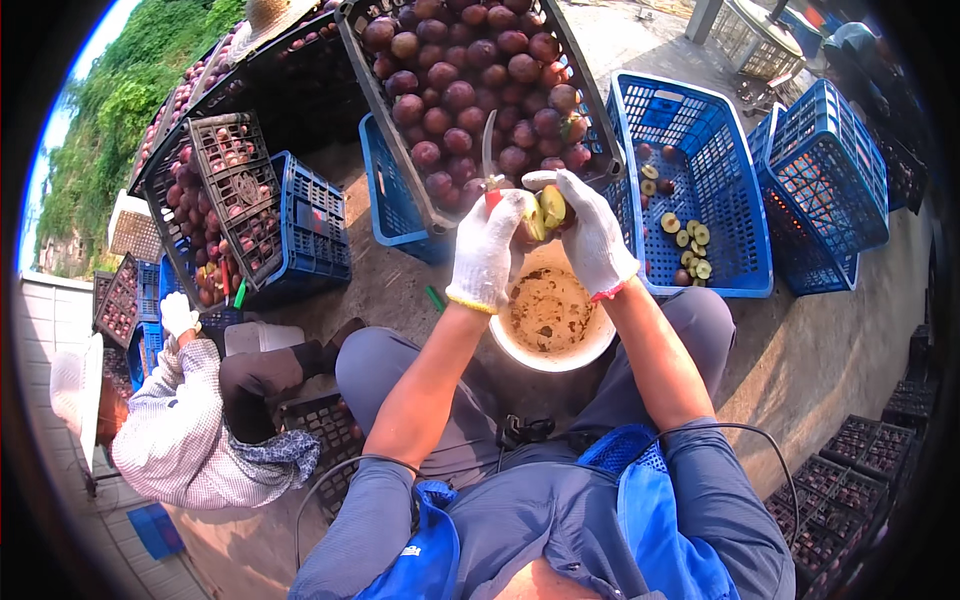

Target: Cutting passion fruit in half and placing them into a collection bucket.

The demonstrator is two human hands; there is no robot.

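Both hands wear white knit gloves. My left hand (pixel 487 247) holds a red-handled knife with a curved blade (pixel 489 146), pointing up, and also a piece of cut plum (pixel 534 219) with yellow-green flesh. Another plum half (pixel 553 207), its cut face showing, is in my right hand (pixel 596 232). The two pieces are close together above a white bucket (pixel 555 360) with brown residue inside. A black crate (pixel 397 150) full of dark red plums tilts on a blue crate in front. To the right, a blue crate (pixel 757 247) holds cut halves (pixel 697 240) and a few whole plums.
A person in a white hat (pixel 172 450) sits at left beside a tilted plum crate (pixel 169 240) with knives on it. Blue crates (pixel 832 180) are stacked at right. Black crates of plums (pixel 832 495) line the lower right. A green object (pixel 435 298) lies near the bucket.
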